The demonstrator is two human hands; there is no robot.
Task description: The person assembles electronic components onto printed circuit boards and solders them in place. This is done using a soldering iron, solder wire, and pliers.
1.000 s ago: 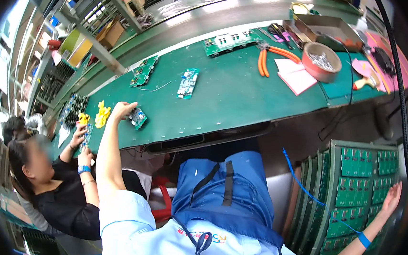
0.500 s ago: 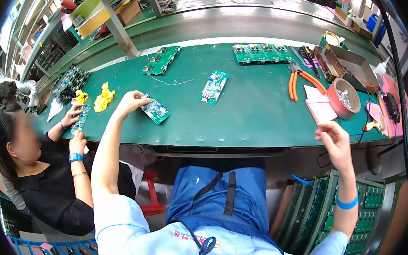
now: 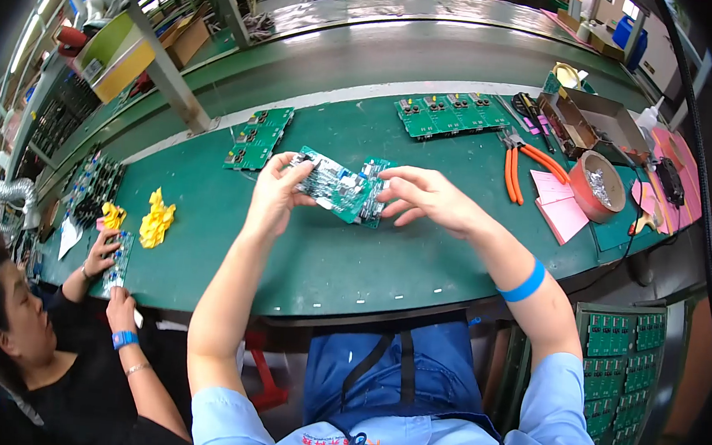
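This is an electronics assembly workshop. Green circuit boards (image 3: 452, 117) and orange-handled pliers (image 3: 511, 180) lie on a long green workbench (image 3: 353, 264); more boards (image 3: 602, 377) fill a rack (image 3: 623, 310) nearby

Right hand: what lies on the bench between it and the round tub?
Head view: orange-handled pliers and pink paper lie between the right hand and the round tub.

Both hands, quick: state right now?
Left hand: closed on a circuit board.
Right hand: fingers spread at a second board; grip unclear.
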